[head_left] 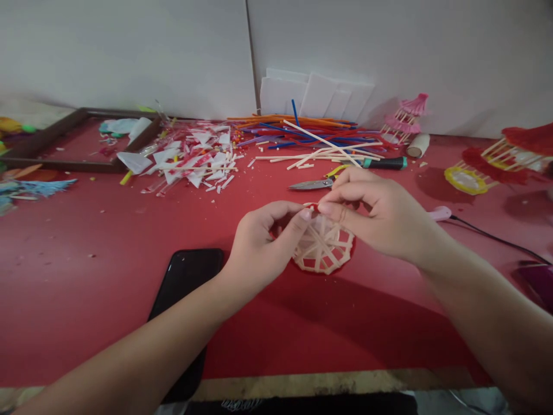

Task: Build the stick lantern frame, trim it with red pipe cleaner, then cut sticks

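Observation:
A round, wheel-shaped frame of pale sticks with a red edge is held just above the red table. My left hand pinches its upper left rim between thumb and fingers. On the upper right rim, the thumb and fingers of my right hand are pressed together at a small red bit. Whether the right fingers also hold a separate piece is hidden. Just beyond the hands lie scissors with yellow handles, partly covered by my right hand.
A black phone lies left of my forearm. Behind are paper scraps, coloured sticks and a green-black handle. To the right, a pink tool trails a cable near red tiered stick models. A dark frame lies far left.

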A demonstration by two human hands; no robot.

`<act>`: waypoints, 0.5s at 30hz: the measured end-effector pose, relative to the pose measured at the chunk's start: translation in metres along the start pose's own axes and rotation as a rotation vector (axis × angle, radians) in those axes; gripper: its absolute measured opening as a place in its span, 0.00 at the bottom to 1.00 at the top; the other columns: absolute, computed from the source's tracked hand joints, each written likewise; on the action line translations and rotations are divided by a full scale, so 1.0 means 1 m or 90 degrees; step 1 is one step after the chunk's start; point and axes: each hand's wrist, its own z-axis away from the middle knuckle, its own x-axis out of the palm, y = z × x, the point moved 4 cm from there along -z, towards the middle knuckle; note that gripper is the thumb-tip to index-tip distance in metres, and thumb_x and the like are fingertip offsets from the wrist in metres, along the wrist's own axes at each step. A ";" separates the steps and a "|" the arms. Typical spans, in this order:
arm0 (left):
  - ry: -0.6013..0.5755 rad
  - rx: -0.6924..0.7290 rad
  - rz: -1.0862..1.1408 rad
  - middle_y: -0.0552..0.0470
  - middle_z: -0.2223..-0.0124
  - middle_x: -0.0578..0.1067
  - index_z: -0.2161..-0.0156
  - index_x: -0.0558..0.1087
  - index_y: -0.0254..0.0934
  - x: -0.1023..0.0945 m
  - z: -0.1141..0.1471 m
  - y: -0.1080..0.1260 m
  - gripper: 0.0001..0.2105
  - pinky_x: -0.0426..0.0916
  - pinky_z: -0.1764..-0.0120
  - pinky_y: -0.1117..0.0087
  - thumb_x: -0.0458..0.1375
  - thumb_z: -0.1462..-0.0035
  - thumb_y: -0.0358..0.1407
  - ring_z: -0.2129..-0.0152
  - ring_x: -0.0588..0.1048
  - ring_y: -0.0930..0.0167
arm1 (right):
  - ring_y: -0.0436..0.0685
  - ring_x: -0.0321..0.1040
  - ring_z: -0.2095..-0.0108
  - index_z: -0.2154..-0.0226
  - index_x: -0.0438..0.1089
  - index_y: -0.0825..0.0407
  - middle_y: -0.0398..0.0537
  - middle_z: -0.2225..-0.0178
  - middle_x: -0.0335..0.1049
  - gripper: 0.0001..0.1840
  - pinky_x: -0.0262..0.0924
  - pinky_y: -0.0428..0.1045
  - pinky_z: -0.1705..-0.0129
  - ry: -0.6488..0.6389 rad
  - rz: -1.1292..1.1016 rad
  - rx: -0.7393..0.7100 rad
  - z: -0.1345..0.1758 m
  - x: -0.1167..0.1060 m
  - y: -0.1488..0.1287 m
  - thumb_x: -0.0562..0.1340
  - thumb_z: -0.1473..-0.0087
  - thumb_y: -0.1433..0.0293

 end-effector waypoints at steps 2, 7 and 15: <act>-0.011 -0.018 0.046 0.50 0.67 0.80 0.64 0.78 0.35 0.002 -0.001 0.000 0.12 0.70 0.69 0.74 0.61 0.43 0.43 0.72 0.76 0.71 | 0.53 0.63 0.67 0.70 0.71 0.50 0.45 0.68 0.64 0.07 0.58 0.50 0.66 0.008 0.053 -0.020 0.001 0.001 -0.003 0.60 0.40 0.68; -0.028 -0.055 0.103 0.53 0.73 0.78 0.70 0.78 0.35 0.005 -0.002 0.001 0.10 0.68 0.71 0.77 0.62 0.44 0.40 0.76 0.74 0.75 | 0.56 0.62 0.64 0.73 0.67 0.51 0.48 0.68 0.64 0.10 0.57 0.53 0.62 0.002 0.201 -0.094 0.003 0.007 -0.013 0.57 0.40 0.73; -0.054 -0.121 0.094 0.53 0.75 0.76 0.70 0.75 0.35 0.007 -0.005 -0.006 0.10 0.68 0.72 0.75 0.64 0.47 0.40 0.78 0.74 0.75 | 0.54 0.65 0.64 0.71 0.71 0.50 0.46 0.68 0.67 0.11 0.58 0.50 0.63 -0.053 0.065 -0.034 -0.002 0.006 0.002 0.57 0.38 0.70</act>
